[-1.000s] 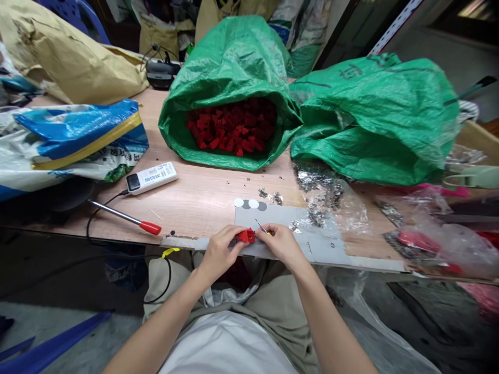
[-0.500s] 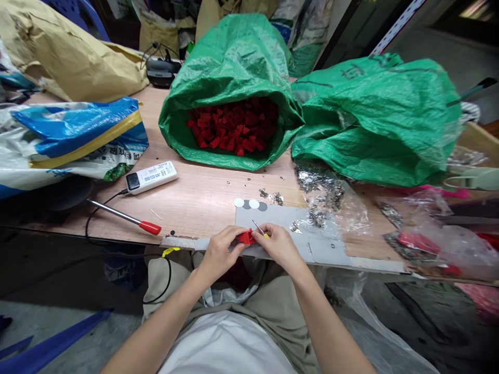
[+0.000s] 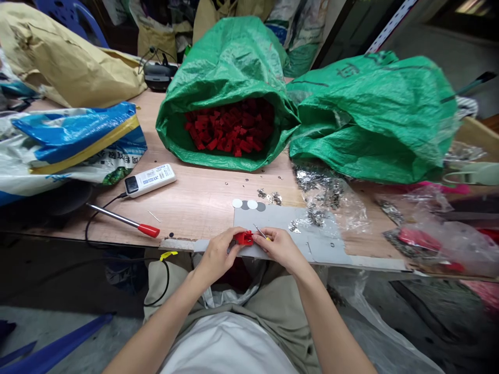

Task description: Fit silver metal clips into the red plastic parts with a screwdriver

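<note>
Between the thumb and fingers of my left hand (image 3: pixel 219 255) is a small red plastic part (image 3: pixel 244 238), held just over the table's front edge. My right hand (image 3: pixel 278 248) is closed around a thin screwdriver (image 3: pixel 262 231) with a yellow handle, its metal shaft pointing up and left. The right fingertips are close against the red part's right side; whether they grip a small piece there is hidden. Under both hands lies a grey mat (image 3: pixel 280 221). Small metal pieces (image 3: pixel 294 226) are scattered on it, to the right of the hands.
Ahead, an open green sack (image 3: pixel 230 57) holds many red parts (image 3: pixel 230 130). A second green sack (image 3: pixel 382 114) lies right, by a clear bag of metal pieces (image 3: pixel 337 200). On the left are a white device with a cable (image 3: pixel 150 180) and a red-handled rod (image 3: pixel 148 230).
The red part has turned slightly in my left fingers and shows more of its side. My right fingers have drawn a little away from it. The view has shifted slightly.
</note>
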The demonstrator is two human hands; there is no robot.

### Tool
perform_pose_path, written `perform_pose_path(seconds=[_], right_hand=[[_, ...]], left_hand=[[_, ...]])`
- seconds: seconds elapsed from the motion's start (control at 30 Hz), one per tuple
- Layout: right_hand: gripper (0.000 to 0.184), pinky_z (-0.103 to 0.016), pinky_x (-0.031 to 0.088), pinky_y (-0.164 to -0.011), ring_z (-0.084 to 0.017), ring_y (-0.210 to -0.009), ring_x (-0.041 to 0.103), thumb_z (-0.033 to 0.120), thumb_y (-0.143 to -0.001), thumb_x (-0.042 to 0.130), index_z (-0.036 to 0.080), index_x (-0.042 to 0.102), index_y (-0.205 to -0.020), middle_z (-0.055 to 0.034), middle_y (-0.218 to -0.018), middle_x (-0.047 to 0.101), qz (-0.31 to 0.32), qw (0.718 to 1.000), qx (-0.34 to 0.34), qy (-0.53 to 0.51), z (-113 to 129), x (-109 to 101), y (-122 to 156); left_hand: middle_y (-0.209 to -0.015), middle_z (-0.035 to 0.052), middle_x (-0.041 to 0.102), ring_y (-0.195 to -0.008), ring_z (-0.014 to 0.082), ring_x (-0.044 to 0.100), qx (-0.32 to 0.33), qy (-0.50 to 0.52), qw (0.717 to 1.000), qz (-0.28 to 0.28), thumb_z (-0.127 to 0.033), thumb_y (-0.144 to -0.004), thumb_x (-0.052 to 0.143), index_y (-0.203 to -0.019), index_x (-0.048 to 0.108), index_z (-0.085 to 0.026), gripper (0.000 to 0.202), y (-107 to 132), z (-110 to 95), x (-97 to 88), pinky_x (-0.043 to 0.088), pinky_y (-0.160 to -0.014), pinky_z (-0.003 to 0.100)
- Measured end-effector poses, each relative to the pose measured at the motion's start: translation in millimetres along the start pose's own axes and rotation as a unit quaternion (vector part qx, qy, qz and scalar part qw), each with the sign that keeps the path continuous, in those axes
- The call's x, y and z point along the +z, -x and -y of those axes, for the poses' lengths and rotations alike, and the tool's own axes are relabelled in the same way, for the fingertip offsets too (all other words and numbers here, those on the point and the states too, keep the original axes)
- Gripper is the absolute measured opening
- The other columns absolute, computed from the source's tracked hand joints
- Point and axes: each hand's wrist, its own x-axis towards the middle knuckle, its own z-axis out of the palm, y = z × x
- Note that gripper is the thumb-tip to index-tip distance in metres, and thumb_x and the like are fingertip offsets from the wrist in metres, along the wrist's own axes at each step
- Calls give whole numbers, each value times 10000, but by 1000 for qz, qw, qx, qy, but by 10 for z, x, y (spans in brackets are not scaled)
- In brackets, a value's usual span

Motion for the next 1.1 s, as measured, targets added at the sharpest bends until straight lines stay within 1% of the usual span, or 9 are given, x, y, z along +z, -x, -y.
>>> perform_pose_path(seconds=[0.13,0.23,0.33,0.4,0.43,0.53,0.67,0.93,1.1], right_hand=[[359,-230,221,-442,-81,-449,293,523,-789,633,168,607,-744,75,-488,384,-11,999,-24,18,-29,45,-6],[346,-227,272,-459,-96,-493,368,509,-800,636,165,616,-769,42,-554,478,-23,998,-49,21,-50,67,5],[364,-226,334,-489,-110,-543,441,507,-831,636,173,636,-974,27,-653,542,-21,997,-76,21,-66,7,47],[409,-224,342,-483,-103,-523,435,510,-863,613,190,603,-1116,37,-676,535,-8,997,-79,16,-61,-91,91],[421,-223,333,-468,-95,-499,420,514,-870,606,191,594,-1139,42,-673,527,3,997,-71,13,-53,-148,113],[436,-223,313,-434,-79,-441,412,532,-855,619,155,636,-1074,33,-642,537,65,997,-25,11,-19,-304,160],[497,-227,387,-450,-91,-461,492,560,-847,619,119,694,-1064,-12,-675,612,131,991,1,7,14,-388,163],[476,-206,376,-431,-69,-428,471,565,-876,580,136,722,-1026,-7,-681,615,156,987,-14,18,123,-373,128],[477,-205,344,-410,-65,-400,453,574,-875,568,136,709,-999,-8,-668,625,170,985,-15,21,145,-369,105]], left_hand=[[-1225,81,680,-1129,208,644,56,-31,998,7,-92,-923,541,-1319,537,-234,421,4,-7,24,538,-965,381],[-1197,74,700,-1107,208,658,61,-44,997,-15,-60,-911,530,-1280,580,-235,412,7,-7,61,550,-943,383],[-1173,70,713,-1072,203,674,34,-42,998,-34,-80,-899,571,-1265,593,-232,397,12,-1,89,557,-920,367],[-1161,72,716,-1059,202,681,19,-31,999,-38,-100,-894,595,-1247,600,-225,375,14,1,95,558,-917,360],[-1159,73,716,-1057,203,682,15,-25,999,-39,-103,-891,600,-1237,603,-222,365,14,1,95,556,-919,359],[-1145,73,723,-1052,205,684,21,-24,999,-36,-86,-887,597,-1213,617,-219,352,1,-3,90,552,-915,359],[-1104,72,735,-1013,215,685,28,-45,998,-26,-100,-892,606,-1196,632,-223,329,-45,-24,74,549,-878,363],[-1063,68,735,-972,204,669,14,-40,999,11,-213,-917,631,-1161,653,-219,245,-133,-62,18,522,-856,336],[-1069,62,730,-977,196,659,4,-29,999,14,-225,-925,625,-1172,645,-223,248,-127,-50,13,514,-862,332]])
